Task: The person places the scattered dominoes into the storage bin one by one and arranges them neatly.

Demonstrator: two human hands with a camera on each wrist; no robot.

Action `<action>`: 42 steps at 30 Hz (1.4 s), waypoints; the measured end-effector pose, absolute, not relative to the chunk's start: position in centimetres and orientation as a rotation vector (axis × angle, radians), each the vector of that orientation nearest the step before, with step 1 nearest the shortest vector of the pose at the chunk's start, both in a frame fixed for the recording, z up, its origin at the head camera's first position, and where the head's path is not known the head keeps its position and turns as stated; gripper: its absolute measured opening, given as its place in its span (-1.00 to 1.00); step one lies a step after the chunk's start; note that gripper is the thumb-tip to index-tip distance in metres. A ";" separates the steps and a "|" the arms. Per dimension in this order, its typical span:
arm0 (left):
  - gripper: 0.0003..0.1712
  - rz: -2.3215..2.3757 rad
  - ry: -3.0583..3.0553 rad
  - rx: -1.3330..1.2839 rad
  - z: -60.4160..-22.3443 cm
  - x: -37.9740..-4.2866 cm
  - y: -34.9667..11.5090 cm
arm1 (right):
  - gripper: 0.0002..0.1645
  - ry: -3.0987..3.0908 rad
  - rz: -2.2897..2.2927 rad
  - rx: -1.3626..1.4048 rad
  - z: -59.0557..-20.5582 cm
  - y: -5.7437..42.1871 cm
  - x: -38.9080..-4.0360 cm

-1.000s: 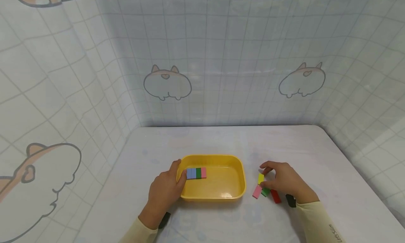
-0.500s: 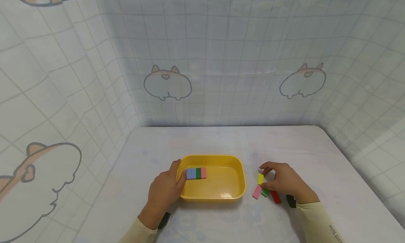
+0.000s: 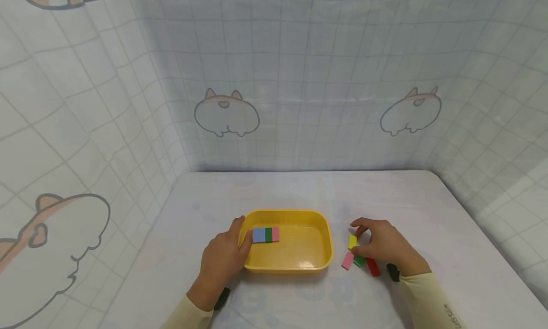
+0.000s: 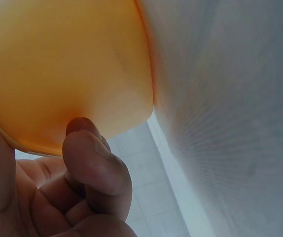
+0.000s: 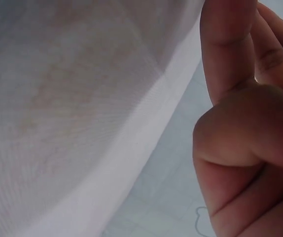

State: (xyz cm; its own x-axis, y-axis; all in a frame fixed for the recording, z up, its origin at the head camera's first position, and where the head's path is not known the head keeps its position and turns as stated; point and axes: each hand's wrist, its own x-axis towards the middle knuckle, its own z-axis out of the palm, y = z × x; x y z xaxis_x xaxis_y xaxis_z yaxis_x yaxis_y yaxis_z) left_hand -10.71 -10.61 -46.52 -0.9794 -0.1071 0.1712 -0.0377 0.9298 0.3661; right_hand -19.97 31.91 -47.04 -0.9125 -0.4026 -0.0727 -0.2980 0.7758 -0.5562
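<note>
A yellow plastic tray (image 3: 299,269) stands on the table, and my left hand (image 3: 224,255) grips its left side. The thumb lies over the rim and the fingers are outside, against the wall, as the left wrist view shows. Inside the tray, blue, green and pink small blocks (image 3: 265,235) lie side by side in a row. Right of the tray, my right hand (image 3: 383,243) holds a small yellow block (image 3: 352,242) between curled thumb and fingers, low at the table. In the right wrist view the hand hides the block.
Close by the right hand lie a pink block (image 3: 347,260), a green block (image 3: 358,261) and a red block (image 3: 373,267). The white table (image 3: 308,188) meets gridded cloth walls (image 3: 299,129) at the back and sides. A dark wrist device (image 3: 393,272) sits under the right wrist.
The yellow block and the right hand have shifted very slightly left. The left hand, the tray and the row of blocks stay put.
</note>
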 end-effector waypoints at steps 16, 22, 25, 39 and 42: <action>-0.36 -0.548 -2.898 0.120 -46.4 -11.1 -10.6 | -0.24 2.733 -0.806 -0.520 -46.2 31.4 -20.8; -0.36 -0.546 -2.892 0.111 -46.2 -11.3 -10.6 | -0.26 2.716 -0.769 -0.442 -46.0 30.8 -21.2; -0.36 -0.547 -2.908 0.117 -46.2 -11.3 -10.6 | -0.24 2.708 -0.779 -0.439 -45.8 30.6 -21.4; -0.35 -0.537 -2.914 0.126 -45.8 -10.9 -10.4 | -0.29 2.837 -0.742 -0.595 -43.6 29.6 -22.7; -0.35 -0.543 -2.925 0.130 -46.0 -11.1 -10.3 | -0.32 2.858 -0.781 -0.641 -43.0 29.2 -22.8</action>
State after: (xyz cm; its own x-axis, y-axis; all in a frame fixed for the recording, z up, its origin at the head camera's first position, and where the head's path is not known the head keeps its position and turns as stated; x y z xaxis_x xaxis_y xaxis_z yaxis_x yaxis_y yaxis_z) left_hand -11.06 -10.26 -45.97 -0.9828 -0.1151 0.1444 -0.0556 0.9302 0.3627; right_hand -22.84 29.18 -43.02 -0.9047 -0.4260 0.0053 -0.3694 0.7784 -0.5076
